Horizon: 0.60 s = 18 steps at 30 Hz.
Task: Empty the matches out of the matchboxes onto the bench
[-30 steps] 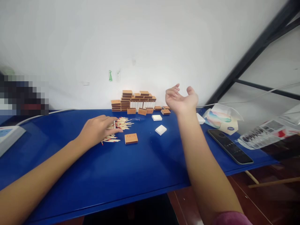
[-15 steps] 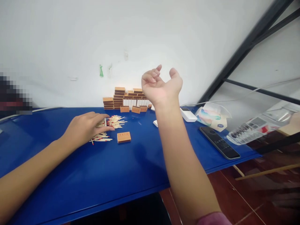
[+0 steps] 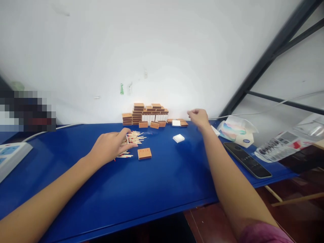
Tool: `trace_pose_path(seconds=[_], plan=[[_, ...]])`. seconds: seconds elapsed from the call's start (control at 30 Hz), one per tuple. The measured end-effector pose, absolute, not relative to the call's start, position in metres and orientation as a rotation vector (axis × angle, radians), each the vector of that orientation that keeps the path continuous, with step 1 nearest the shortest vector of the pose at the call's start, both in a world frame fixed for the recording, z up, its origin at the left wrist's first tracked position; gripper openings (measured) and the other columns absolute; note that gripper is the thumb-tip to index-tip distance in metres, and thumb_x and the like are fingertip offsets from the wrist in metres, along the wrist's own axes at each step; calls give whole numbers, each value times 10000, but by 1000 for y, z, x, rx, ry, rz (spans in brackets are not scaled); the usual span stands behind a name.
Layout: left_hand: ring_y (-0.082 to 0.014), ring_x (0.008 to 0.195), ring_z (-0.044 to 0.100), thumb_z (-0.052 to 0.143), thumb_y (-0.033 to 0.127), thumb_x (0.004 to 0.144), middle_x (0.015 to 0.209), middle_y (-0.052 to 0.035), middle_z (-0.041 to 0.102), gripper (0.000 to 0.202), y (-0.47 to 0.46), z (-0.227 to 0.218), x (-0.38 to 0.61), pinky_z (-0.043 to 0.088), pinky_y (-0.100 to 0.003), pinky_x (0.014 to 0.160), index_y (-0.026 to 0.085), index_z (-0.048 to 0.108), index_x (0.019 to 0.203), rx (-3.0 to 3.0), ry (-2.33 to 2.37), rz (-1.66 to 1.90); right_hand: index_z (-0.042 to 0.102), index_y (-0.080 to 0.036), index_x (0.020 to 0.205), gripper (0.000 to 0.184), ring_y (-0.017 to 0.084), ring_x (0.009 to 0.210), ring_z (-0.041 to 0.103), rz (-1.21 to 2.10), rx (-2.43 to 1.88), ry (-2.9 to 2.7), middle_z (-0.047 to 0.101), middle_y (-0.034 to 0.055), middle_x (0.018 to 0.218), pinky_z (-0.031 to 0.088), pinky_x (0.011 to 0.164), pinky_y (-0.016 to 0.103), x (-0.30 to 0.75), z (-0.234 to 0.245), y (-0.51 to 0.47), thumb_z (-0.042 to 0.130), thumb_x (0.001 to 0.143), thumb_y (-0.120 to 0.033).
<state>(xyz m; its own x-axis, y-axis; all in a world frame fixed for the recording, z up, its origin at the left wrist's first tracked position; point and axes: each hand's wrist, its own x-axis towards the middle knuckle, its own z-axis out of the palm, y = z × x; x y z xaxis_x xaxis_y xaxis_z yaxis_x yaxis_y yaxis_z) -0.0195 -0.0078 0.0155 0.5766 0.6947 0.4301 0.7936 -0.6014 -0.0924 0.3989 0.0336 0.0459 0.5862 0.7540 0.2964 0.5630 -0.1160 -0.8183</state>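
My left hand [image 3: 111,143] is closed around a white matchbox tray [image 3: 127,139], which its fingers mostly cover. Loose red-tipped matches [image 3: 135,137] lie in a heap under and beside this hand. Just right of the heap, an orange matchbox [image 3: 144,153] rests flat on the blue table [image 3: 157,189]. My right hand [image 3: 199,118] is up near the wall, its fingers curled together with nothing visible in them. A white tray [image 3: 178,138] lies on the table to its left. Farther back, another white tray [image 3: 176,123] sits among flat orange matchbox covers [image 3: 184,123].
Stacked matchboxes [image 3: 138,113] stand against the wall, with white trays on edge [image 3: 149,117] among them. At the right are a black phone-like device [image 3: 246,159], a tissue pack [image 3: 236,130] and a plastic bottle [image 3: 275,145]. A white power strip [image 3: 12,157] lies at the left.
My right hand has come down from its raised place before the wall, and its fingers have curled in. My left hand stays at the match heap with the tray. The view has shifted.
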Motion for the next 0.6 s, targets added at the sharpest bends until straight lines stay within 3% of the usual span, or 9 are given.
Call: trace_pose_path(seconds=[0.07, 0.13, 0.3, 0.43, 0.6], plan=[[-262, 710, 743, 495, 771, 1030, 767, -40, 748, 615, -5, 17, -22, 320, -274, 535, 223, 614, 1281, -2523, -1222, -470, 719, -182, 871, 146, 294, 941, 700, 19, -2071, -1118, 764, 138, 922, 533, 866, 394, 416, 34, 33, 702, 912, -321], [-268, 750, 752, 491, 757, 1040, 825, -56, 766, 607, -3, 17, -23, 345, -275, 546, 221, 603, 1303, -2525, -1213, -487, 760, -157, 1014, 242, 331, 1035, 711, -49, -2218, -1233, 781, 176, 1047, 528, 927, 429, 423, 25, 34, 673, 954, -374], [-255, 773, 752, 458, 765, 1047, 870, -66, 771, 609, 0, 14, -26, 403, -274, 566, 229, 617, 1288, -2549, -1200, -608, 761, -139, 1236, 387, 315, 1118, 697, -34, -2221, -1658, 730, 198, 1249, 519, 958, 396, 411, 15, 37, 672, 979, -414], [-234, 719, 736, 446, 757, 1057, 807, -45, 753, 600, 1, 14, -27, 371, -270, 544, 222, 625, 1262, -2532, -1166, -571, 755, -92, 1261, 560, 357, 1238, 635, -107, -2225, -1733, 665, 249, 1310, 472, 1075, 424, 402, 10, 40, 698, 967, -565], [-235, 754, 748, 438, 751, 1063, 851, -52, 772, 607, 1, 13, -29, 375, -271, 555, 216, 618, 1286, -2511, -1136, -585, 794, -143, 1106, 446, 357, 1284, 590, -158, -2165, -1730, 664, 221, 1279, 445, 1091, 415, 397, 5, 46, 688, 981, -558]])
